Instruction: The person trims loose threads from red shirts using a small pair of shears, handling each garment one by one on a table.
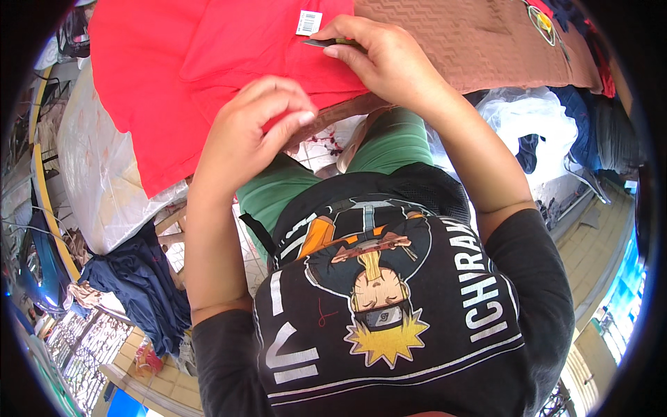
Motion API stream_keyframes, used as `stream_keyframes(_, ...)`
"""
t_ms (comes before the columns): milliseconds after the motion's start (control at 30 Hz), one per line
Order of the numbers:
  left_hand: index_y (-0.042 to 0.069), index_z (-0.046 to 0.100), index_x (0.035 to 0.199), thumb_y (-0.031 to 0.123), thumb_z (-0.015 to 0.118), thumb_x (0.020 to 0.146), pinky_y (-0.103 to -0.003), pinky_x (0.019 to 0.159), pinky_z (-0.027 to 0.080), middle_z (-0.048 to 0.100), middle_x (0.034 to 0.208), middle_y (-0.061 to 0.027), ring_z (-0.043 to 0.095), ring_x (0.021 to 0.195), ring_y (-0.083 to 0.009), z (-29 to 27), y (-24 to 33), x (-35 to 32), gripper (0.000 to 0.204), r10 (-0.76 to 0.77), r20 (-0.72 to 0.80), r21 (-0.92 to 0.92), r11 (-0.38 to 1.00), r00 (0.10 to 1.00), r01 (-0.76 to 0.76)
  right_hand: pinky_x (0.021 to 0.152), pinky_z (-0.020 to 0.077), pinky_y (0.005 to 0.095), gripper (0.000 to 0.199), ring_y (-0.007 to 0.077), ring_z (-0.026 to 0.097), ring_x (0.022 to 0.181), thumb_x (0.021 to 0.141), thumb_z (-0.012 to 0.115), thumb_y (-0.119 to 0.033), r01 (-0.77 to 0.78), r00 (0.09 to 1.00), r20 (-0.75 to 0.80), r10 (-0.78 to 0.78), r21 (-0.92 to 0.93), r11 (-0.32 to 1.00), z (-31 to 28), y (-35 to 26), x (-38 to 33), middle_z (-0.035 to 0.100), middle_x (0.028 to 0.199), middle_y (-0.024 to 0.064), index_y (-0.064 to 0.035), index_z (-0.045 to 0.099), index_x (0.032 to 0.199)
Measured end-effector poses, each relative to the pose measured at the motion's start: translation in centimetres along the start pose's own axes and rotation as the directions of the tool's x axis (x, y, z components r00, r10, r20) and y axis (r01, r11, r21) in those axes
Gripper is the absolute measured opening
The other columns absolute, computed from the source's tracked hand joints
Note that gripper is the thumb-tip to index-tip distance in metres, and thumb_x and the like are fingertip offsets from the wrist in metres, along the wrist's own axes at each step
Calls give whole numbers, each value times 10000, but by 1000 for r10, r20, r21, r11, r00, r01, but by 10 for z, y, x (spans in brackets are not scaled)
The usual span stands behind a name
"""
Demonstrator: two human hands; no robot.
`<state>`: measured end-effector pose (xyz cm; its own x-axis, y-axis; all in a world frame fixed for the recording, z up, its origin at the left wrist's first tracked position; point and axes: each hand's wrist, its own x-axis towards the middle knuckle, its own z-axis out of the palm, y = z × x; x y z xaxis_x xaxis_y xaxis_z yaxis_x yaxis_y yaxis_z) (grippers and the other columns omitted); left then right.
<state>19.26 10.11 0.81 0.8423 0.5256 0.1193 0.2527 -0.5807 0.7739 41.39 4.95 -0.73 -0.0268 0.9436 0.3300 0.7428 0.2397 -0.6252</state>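
Note:
Red cloth point(149, 76) is spread over the far left and middle of the work surface, and a white barcode label point(308, 23) lies on it. Just nearer than the label, my right hand point(389, 55) grips small thread snips point(318, 42), whose dark pointed tip sticks out to the left. My left hand point(253, 121) hovers at the cloth's near edge with its fingers curled and the thumb close against the index finger. Whatever may be in that pinch is too small or hidden to make out.
Brown patterned padding point(472, 42) covers the surface at right, with a coil of cord and a yellow piece point(544, 24) on it. Clear plastic point(104, 160) hangs at left above dark blue cloth point(139, 285). A white plastic bag point(531, 118) sits right of my legs.

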Motion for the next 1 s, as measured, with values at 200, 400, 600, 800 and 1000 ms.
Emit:
stream_keyframes(200, 84, 699, 939, 80, 674, 793, -341, 814, 489, 626, 1045, -38, 595, 960, -232, 27, -23, 12, 148, 71, -174, 318, 948, 982, -13, 818, 509, 323, 246, 231, 669, 922, 867, 636, -73, -110, 992, 73, 104, 84, 990, 4, 11, -15, 680, 998, 127, -38, 619, 1111)
stream_keyframes(400, 40, 682, 780, 179, 737, 757, -369, 819, 472, 642, 989, -57, 595, 903, -245, -14, -11, -12, 151, 45, 31, 188, 981, 999, -50, 812, 512, 326, 246, 230, 666, 914, 868, 631, -65, -184, 978, 113, 172, 99, 978, -4, 9, -18, 677, 994, 121, -40, 616, 1113)
stream_keyframes(600, 18, 630, 727, 266, 768, 748, -374, 787, 475, 616, 960, -93, 600, 886, -267, 2, 3, -7, 284, -159, -260, 254, 940, 952, 226, 797, 513, 347, 240, 271, 656, 923, 857, 624, -58, -5, 999, 41, 2, 73, 997, 1, -4, -13, 669, 979, 124, -61, 621, 1097)
stream_keyframes(800, 36, 697, 839, 183, 745, 771, -379, 813, 484, 607, 1023, -107, 610, 942, -275, 36, -13, -3, 169, -168, -391, 293, 909, 905, 295, 762, 509, 388, 230, 321, 637, 910, 825, 637, -59, 4, 993, 114, -6, 22, 1000, 16, -1, -20, 665, 987, 120, -72, 625, 1054)
stream_keyframes(1000, 45, 726, 856, 166, 740, 780, -345, 834, 486, 612, 1083, -101, 617, 981, -247, 23, -16, -8, 144, -248, -392, 79, 951, 886, 301, 737, 505, 399, 225, 323, 634, 882, 812, 639, -67, 75, 985, 159, -71, -17, 997, 12, -11, -18, 654, 944, 129, -66, 621, 1036)
